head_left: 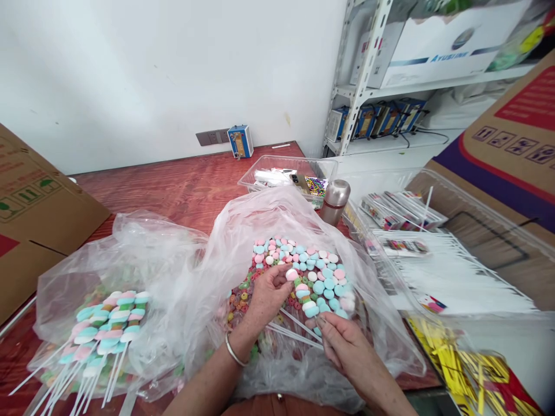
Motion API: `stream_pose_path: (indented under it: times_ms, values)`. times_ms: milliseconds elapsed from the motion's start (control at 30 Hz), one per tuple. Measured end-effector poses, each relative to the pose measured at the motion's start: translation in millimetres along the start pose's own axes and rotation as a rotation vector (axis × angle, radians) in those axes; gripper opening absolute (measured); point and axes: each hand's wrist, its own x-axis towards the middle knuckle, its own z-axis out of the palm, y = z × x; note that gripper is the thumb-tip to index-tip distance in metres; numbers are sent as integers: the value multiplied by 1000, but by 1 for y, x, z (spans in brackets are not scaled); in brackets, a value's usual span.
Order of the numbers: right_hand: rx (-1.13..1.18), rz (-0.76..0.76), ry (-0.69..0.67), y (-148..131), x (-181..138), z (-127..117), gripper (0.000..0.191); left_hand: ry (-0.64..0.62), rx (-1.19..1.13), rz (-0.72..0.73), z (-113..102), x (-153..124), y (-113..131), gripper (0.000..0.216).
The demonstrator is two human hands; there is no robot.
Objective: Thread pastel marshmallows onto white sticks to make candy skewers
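Note:
In the head view a candy skewer (302,293), strung with pastel marshmallows and small gummy rings, is held between both hands over an open plastic bag (260,214). My left hand (269,292) is closed, thumb and fingers pinching the pink and white marshmallow (292,275) at its upper end. My right hand (342,338) is closed at the lower end, where the fingers largely hide the stick. Loose pink, white and blue marshmallows (328,284) and coloured gummy rings (243,300) fill the bag. Several bare white sticks (297,336) lie below the left hand.
Several filled skewers (110,323) lie on another plastic bag (147,248) at left. Behind stand a steel flask (335,202) and a clear tray (255,164). A bin of white sticks (451,271) is at right. Cardboard boxes (34,214) flank the table (173,182).

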Motion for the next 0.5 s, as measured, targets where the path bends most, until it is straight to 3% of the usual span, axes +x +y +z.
stream_pose_path:
  times_ms: [267,500]
  values:
    - [-144,-19,-7,-13,-2,-10,36,-92,127,82,-5,-2,5,34]
    - [-94,-26,48,-3,-2,3,38,-7,208,166,5,-5,-2,31]
